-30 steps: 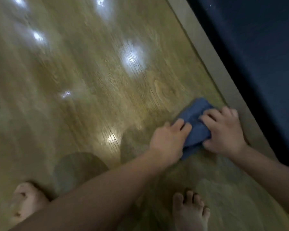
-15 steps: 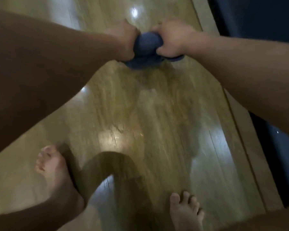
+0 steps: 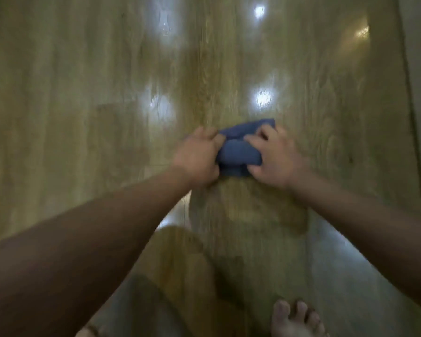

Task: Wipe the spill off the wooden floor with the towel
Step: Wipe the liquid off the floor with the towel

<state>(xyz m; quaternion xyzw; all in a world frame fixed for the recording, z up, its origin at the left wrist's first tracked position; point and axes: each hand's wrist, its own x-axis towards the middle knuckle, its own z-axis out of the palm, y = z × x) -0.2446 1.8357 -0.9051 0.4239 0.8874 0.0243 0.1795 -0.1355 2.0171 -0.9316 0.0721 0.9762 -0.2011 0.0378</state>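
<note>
- The blue towel lay bunched on the wooden floor at centre frame, its long axis running left to right.
- The left hand gripped its left end and the right hand its right end, fingers of both curled over the cloth.
- Neither hand was nearer; each held one end.
- Glossy patches lay just above the fingertips, possibly the spill; blur prevented certainty.
- Judgement: the next stroke called for a push toward upper frame.

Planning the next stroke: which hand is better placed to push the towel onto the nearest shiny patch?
Probably right: right hand grips the towel just below that patch; left hand is offset sideways.
</note>
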